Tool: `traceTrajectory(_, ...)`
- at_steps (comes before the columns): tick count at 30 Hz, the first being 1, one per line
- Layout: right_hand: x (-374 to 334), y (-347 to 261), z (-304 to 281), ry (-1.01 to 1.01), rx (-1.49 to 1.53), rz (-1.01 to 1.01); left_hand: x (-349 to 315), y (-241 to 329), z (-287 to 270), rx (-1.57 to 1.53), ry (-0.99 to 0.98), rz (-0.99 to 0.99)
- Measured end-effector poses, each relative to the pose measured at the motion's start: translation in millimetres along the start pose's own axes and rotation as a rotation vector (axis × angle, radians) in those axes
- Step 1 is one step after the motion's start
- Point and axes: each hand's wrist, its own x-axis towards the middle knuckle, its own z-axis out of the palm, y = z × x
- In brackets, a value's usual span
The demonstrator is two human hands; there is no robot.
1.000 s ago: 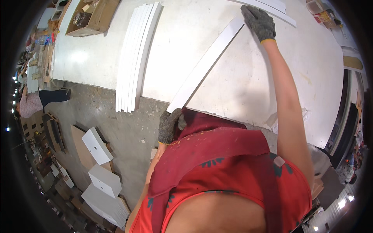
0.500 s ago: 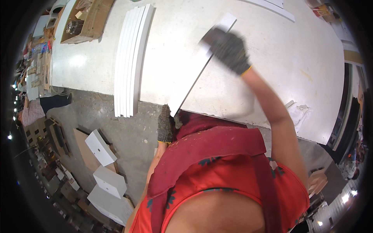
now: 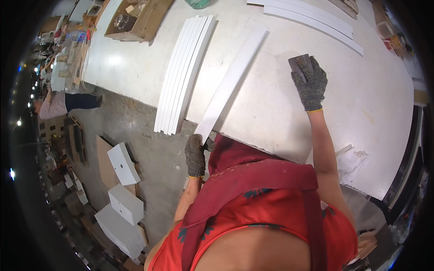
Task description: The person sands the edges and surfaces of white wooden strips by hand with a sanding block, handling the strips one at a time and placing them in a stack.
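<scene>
My left hand (image 3: pixel 195 156), in a dark grey knit glove, is closed around the near end of a white strip (image 3: pixel 231 81), just beyond the table's front edge. The strip slants away to the right across the white table (image 3: pixel 266 122); whether its far end touches the tabletop I cannot tell. Well to the right of the strip, my right hand (image 3: pixel 313 86) wears a matching glove. Its fingers grip a dark, flat sanding block (image 3: pixel 296 64) at or just above the tabletop.
Several white strips (image 3: pixel 185 74) lie side by side left of the held one, their near ends overhanging the edge. More strips (image 3: pixel 312 22) lie at the far right. A cardboard box (image 3: pixel 144 27) stands far left. A crumpled white cloth (image 3: pixel 350 162) lies front right. White panels (image 3: pixel 124 165) rest on the floor.
My right hand has moved off the strip to the right with the sanding block. The strip has shifted in my left hand's grip. The whole view has swung somewhat.
</scene>
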Motion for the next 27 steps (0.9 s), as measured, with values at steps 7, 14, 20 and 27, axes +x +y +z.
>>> traceTrajectory(7,-0.3,2.5,0.6,-0.128,-0.066,0.027,4.4,-0.3,6.9,0.134,0.103,0.035)
traceTrajectory(14,4.2,28.1,3.1,0.064,0.495,0.156,-4.8,-18.7,-4.3,0.228,0.480,0.117)
traceTrajectory(20,31.0,102.3,-3.5,0.342,1.062,0.561,24.8,78.3,62.5,0.380,-0.035,0.409)
traceTrajectory(27,49.2,112.6,-10.0,0.362,0.977,0.611,218.2,128.4,262.7,0.713,-0.453,1.153)
